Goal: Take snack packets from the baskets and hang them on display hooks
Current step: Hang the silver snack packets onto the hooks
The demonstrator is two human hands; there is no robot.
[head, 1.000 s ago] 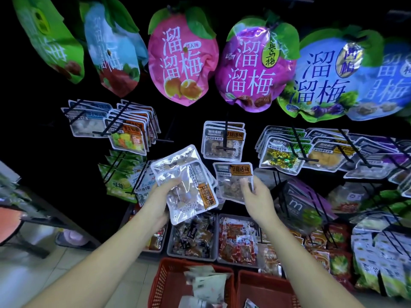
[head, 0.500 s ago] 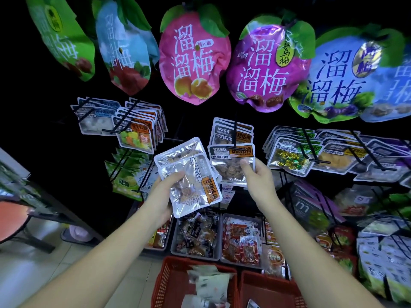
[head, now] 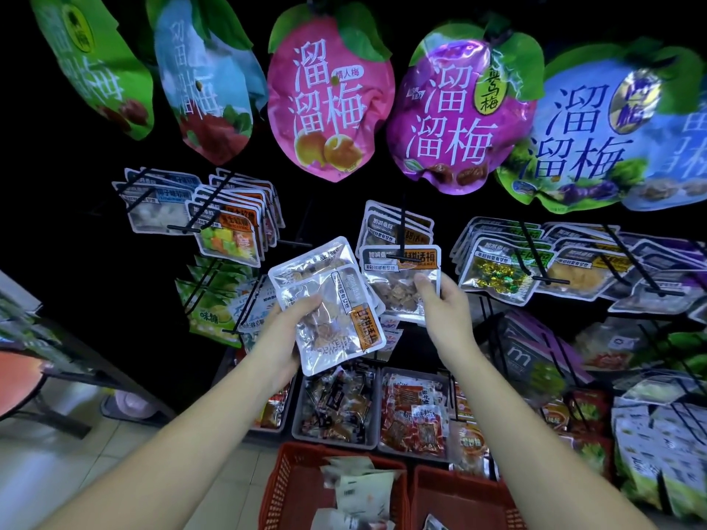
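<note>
My left hand (head: pixel 284 336) grips spare packets (head: pixel 331 300) beside the hook (head: pixel 403 219); right hand (head: pixel 440 306) pinches one packet (head: pixel 398 281) at its tip.

Across the far top of my feed hangs a row of big fruit-shaped bags: a green bag (head: pixel 95 66) at far left, a pale blue bag (head: pixel 206 86) beside it, a pink bag (head: pixel 329 109) in the middle, a purple bag (head: pixel 455 120) to its right, then a blue bag (head: pixel 581 135). Nearer and lower, two trays sit side by side. The left grey tray (head: pixel 333 442) holds dark wrapped sweets, and the right grey tray (head: pixel 411 455) holds red ones. At the left edge I make out an orange round top (head: pixel 19 380) above the pale tiled floor (head: pixel 57 464). A pink round object (head: pixel 126 405) lies by a dark rack (head: pixel 76 361).
</note>
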